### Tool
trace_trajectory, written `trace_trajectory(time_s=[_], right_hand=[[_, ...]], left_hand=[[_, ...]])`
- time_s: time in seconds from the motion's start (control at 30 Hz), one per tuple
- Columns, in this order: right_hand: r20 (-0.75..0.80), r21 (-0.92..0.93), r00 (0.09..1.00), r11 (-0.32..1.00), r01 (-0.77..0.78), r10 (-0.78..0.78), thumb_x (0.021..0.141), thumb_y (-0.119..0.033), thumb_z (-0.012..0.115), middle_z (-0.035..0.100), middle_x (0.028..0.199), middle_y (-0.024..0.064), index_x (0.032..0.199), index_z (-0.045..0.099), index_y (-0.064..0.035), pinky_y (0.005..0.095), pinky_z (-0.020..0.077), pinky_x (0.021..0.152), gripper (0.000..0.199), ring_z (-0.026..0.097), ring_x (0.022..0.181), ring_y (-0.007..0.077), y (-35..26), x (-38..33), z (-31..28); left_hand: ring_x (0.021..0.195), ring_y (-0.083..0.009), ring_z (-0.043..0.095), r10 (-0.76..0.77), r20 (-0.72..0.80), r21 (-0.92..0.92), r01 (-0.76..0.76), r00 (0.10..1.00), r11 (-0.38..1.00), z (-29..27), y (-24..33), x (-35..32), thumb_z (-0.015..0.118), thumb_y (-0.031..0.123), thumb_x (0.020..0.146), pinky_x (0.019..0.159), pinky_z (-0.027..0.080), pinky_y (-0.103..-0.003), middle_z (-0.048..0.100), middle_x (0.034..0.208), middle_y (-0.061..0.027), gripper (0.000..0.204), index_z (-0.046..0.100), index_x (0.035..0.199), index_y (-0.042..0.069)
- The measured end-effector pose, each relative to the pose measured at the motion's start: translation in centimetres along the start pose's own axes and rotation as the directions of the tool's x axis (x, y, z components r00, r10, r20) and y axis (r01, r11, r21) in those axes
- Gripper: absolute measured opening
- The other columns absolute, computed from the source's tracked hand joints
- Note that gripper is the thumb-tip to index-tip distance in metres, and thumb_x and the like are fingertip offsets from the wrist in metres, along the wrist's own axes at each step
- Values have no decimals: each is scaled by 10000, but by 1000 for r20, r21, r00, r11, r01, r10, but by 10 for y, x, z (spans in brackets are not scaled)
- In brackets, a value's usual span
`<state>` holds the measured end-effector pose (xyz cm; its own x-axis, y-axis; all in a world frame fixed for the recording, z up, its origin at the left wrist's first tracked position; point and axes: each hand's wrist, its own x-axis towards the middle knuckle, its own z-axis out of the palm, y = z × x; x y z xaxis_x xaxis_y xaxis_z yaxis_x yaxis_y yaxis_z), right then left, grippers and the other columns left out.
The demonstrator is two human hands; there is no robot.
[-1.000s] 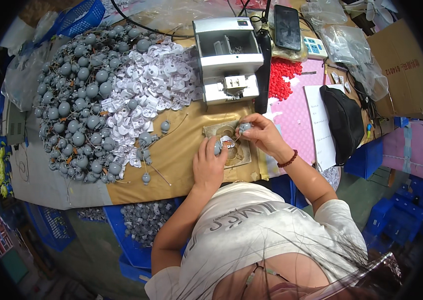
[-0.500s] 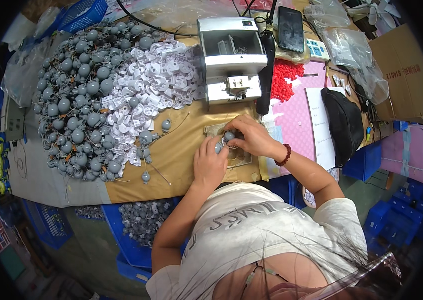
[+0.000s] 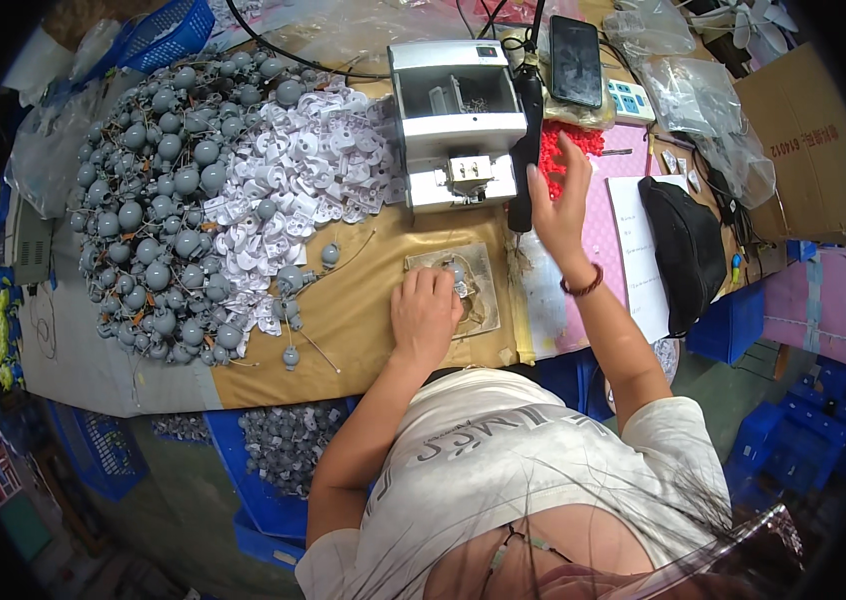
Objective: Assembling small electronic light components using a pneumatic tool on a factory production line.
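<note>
My left hand [image 3: 426, 312] is closed, its curled fingers against a grey ball-shaped part [image 3: 458, 272] on a square plate [image 3: 484, 312]; the hand hides most of that part. My right hand [image 3: 565, 212] is raised at the near edge of a pile of small red pieces [image 3: 586, 142]. Its fingers are apart and I see nothing between them. Just beyond the plate stands a silver-and-grey machine [image 3: 463, 130] with an open compartment on top.
Grey ball-shaped parts with wires [image 3: 148, 215] heap up at the left, beside white plastic pieces [image 3: 293, 165]. Right of the machine are a phone [image 3: 575, 62], a paper sheet [image 3: 636, 255], a black pouch [image 3: 684, 255] and a cardboard box [image 3: 811, 145]. Blue bins [image 3: 255, 470] stand below the table edge.
My right hand has left the grey part at the plate and moved up and right to the red pieces. My left hand has stayed at the plate.
</note>
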<state>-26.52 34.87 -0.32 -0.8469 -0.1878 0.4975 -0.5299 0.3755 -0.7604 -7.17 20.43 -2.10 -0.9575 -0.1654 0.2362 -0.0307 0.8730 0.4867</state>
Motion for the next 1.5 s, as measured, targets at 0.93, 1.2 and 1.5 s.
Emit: trace_trajectory(time_s=[0.93,1.2,1.5], right_hand=[[281,612,960,771,-176,-4,876,85,660,642,813,62,1378,431,53,297,523,636,553,628,660,144,-94,83,41],[455,512,889,804,-302,45,837,89,628,639,799,80,1428,359,54,316,524,623,650,634,659,165,-103,28,16],[494,620,858,749,-236,-138,813,170,601,619,803,121,1489,270,-13,308,513,643,775,615,679,179,-95,-26,8]], left_hand=[[982,-328,577,-7,-20,-112,4,1000,994,4,-6,-3,735,100,747,821,498,-442,597,1010,-127,348,639,1079,57],[981,-294,575,10,-55,-74,-14,998,997,6,-8,-3,722,127,738,787,491,-426,594,990,-90,311,632,1034,86],[1011,-271,556,-18,11,-42,18,1000,999,9,-9,-5,717,171,762,798,468,-426,573,999,-67,302,630,1047,117]])
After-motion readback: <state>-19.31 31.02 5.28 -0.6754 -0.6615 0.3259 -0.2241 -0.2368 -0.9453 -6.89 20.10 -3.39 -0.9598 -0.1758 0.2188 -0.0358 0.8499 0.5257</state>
